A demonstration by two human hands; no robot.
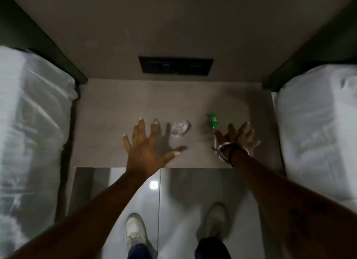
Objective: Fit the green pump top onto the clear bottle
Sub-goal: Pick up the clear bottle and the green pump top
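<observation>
A small clear bottle (179,130) stands upright on a grey bedside table (108,108), seen from above. To its right lies the green pump top (213,121), its pale dip tube running toward me along the tabletop. My left hand (146,144) hovers flat with fingers spread, just left of the bottle, holding nothing. My right hand (237,137), with bangles at the wrist, is spread open just right of the pump's tube and grips nothing.
White bedding (29,133) covers a bed on the left, and more white bedding (316,127) lies on the right. A dark socket panel (175,66) is set in the wall behind the table. My white shoes (135,231) stand on the glossy floor below.
</observation>
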